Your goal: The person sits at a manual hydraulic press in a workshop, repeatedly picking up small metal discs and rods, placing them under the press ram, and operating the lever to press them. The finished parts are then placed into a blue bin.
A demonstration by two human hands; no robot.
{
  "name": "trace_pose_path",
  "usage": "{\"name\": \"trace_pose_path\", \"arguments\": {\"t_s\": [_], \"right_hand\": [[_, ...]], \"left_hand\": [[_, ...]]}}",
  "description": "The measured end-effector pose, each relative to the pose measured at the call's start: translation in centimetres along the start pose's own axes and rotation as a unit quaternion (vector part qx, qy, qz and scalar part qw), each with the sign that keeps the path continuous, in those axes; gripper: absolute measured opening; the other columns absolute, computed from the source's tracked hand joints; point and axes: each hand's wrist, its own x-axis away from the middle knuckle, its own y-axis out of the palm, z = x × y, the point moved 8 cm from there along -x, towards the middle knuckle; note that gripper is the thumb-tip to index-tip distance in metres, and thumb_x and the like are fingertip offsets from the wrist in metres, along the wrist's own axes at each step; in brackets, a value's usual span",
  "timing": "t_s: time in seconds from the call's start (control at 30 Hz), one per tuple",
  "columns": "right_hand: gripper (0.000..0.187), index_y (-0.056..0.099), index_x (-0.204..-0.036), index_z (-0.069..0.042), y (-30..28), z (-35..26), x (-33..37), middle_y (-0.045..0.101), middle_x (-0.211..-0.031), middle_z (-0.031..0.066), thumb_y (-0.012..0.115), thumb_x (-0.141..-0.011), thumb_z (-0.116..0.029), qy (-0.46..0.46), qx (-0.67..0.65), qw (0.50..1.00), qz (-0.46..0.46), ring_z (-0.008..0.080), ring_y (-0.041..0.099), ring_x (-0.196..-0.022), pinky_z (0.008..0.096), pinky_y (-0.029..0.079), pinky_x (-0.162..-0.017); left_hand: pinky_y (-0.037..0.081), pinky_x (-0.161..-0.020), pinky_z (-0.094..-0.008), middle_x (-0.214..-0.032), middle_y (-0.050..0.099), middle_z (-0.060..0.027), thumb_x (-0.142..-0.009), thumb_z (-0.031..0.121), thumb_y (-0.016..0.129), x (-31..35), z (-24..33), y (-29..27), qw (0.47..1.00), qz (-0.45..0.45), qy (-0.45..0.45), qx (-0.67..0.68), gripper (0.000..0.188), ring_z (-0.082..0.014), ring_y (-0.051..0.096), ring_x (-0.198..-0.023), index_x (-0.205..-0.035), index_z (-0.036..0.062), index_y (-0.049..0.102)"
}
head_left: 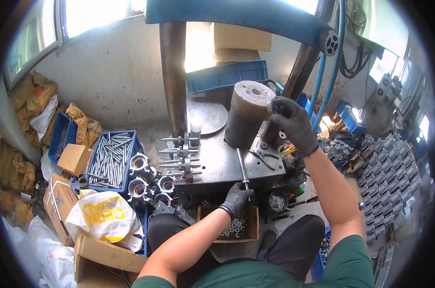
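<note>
My left hand (236, 199), in a dark glove, is closed around the near end of a slim metal shaft (242, 167). The shaft slants away over the steel machine table (212, 170), its far end by the foot of a thick metal cylinder (247, 115). Beside the top of that cylinder is my right hand (294, 126), gloved too, with its fingers curled in; what they hold, if anything, is hidden. Pliers with dark handles (264, 159) lie right of the shaft. Several shafts with dark round parts on them (183, 154) are grouped on the table's left side.
Left of the table are a blue crate of metal rods (113, 161) and ring-shaped metal housings (138, 188). A wooden box of small round parts (234, 228) is between my knees. Steel posts (173, 77) flank the cylinder. Stacked metal parts (388, 177) fill the right.
</note>
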Motion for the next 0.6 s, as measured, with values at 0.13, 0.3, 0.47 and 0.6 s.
{"name": "trace_pose_path", "arguments": {"t_s": [0.13,0.3,0.47,0.6], "right_hand": [[0.032,0.079,-0.118,-0.005,1.6,0.6,-6.2,0.079,-0.112,0.0127,0.082,-0.091,-0.023,-0.02,0.136,0.989,-0.052,0.0214,0.076,-0.104,0.0327,0.058,-0.096],[0.042,0.08,-0.122,-0.008,3.3,4.4,-11.3,0.08,-0.111,0.0159,0.079,-0.093,-0.038,0.032,0.283,0.951,-0.122,0.026,0.076,-0.104,0.0351,0.058,-0.098],[0.045,0.079,-0.125,-0.008,4.9,4.0,-11.9,0.078,-0.117,0.0211,0.076,-0.094,-0.041,0.058,0.355,0.915,-0.182,0.0359,0.074,-0.111,0.0417,0.056,-0.102],[0.045,0.076,-0.127,-0.005,2.4,4.3,-11.0,0.077,-0.12,0.0226,0.076,-0.093,-0.034,-0.003,0.361,0.919,-0.155,0.0377,0.073,-0.113,0.0425,0.056,-0.103]], "left_hand": [[0.057,-0.073,-0.036,-0.093,0.07,-0.0082,-0.093,0.011,0.077,-0.5,0.0,-0.8,0.998,0.047,-0.007,-0.035,0.036,-0.0186,0.068,-0.083,-0.125,0.0011,0.064],[0.058,-0.077,-0.036,-0.102,0.074,-0.0104,-0.091,0.014,0.08,-1.3,-0.1,-1.4,0.998,0.024,0.01,-0.063,0.045,-0.0193,0.069,-0.086,-0.132,0.0001,0.066],[0.059,-0.08,-0.0356,-0.106,0.075,-0.0114,-0.091,0.013,0.082,-1.0,0.3,-1.8,0.998,0.018,0.03,-0.061,0.05,-0.0195,0.07,-0.09,-0.137,-0.0009,0.066],[0.059,-0.083,-0.0354,-0.106,0.075,-0.0105,-0.092,0.011,0.081,-1.3,0.1,-0.4,0.997,-0.025,0.033,-0.069,0.046,-0.0196,0.069,-0.091,-0.134,-0.0013,0.068]]}}
